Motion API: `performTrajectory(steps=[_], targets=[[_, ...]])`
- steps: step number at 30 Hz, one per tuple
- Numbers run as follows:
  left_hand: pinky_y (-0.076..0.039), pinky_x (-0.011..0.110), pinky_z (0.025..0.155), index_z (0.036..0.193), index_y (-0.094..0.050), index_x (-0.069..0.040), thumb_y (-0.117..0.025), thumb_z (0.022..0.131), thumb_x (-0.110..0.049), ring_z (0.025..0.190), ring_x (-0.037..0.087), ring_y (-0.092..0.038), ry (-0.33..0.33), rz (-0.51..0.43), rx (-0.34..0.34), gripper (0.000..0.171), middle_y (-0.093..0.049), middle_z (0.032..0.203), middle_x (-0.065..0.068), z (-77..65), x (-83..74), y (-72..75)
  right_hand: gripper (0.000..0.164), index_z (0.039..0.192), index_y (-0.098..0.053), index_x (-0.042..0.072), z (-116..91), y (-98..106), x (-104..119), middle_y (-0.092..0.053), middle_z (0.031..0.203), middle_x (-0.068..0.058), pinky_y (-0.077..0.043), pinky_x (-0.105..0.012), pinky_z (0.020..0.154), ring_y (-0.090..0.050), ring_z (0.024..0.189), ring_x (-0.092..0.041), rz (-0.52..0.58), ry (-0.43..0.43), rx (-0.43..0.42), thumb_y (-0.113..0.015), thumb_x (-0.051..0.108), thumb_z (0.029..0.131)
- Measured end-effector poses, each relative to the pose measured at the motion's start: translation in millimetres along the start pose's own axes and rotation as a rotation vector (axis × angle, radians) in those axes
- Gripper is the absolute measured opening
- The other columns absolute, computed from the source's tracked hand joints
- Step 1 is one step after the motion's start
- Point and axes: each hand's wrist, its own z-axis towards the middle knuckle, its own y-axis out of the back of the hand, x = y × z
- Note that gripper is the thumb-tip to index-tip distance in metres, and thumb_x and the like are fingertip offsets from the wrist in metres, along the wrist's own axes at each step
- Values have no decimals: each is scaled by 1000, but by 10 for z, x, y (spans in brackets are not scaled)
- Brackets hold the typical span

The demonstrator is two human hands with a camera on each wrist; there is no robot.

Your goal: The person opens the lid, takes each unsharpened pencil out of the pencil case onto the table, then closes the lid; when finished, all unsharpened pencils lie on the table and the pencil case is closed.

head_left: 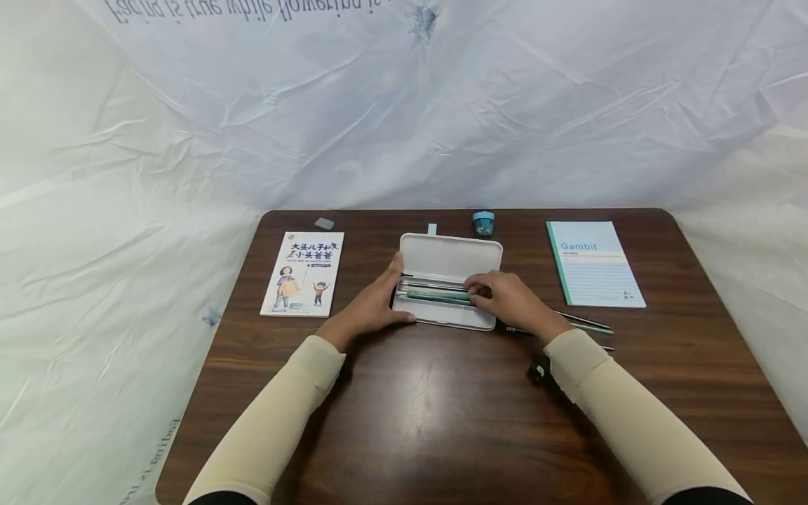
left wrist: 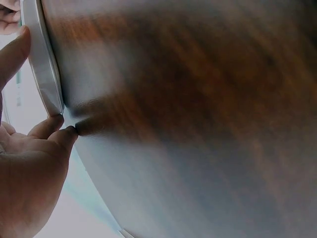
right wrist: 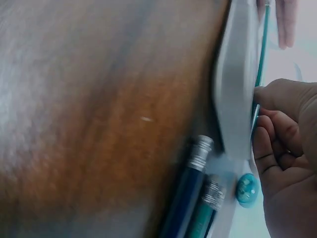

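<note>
An open white pencil case [head_left: 451, 257] lies on the table with its lid raised at the back. Several pencils lie in its tray, a green one [head_left: 435, 296] among them. My left hand [head_left: 375, 298] holds the case at its left end, thumb at the front edge and fingers toward the back. Over the right part of the tray, my right hand [head_left: 505, 294] pinches the green pencil between thumb and fingers. In the right wrist view this pencil [right wrist: 263, 44] runs lengthwise along the case, behind its side wall [right wrist: 235, 79].
More pencils [head_left: 583, 323] lie right of the case, partly under the right forearm. A booklet [head_left: 303, 273] and a grey eraser [head_left: 325, 224] are at the left. Behind the case stands a small blue-lidded jar [head_left: 483, 223]. A notepad [head_left: 595, 264] lies at the right, and a small dark object [head_left: 539, 370] beside the right sleeve.
</note>
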Motion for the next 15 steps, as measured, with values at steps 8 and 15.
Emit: performTrajectory(steps=[8, 15], targets=[[-24, 49, 141, 179, 12, -16, -92, 96, -35, 176, 26, -7, 2, -6, 1, 134, 9, 190, 6, -3, -3, -10, 36, 144, -73, 5, -494, 400, -236, -80, 118, -9, -62, -51, 91, -75, 109, -27, 2, -68, -112, -74, 15, 109], [-24, 50, 141, 179, 11, -15, -91, 97, -34, 176, 27, -6, -10, -20, 1, 132, 7, 190, 10, -18, 3, -4, 37, 141, -72, 0, -1138, 617, -765, -82, 115, -14, -59, -63, 92, -76, 111, -37, -105, -213, -112, -75, 15, 108]])
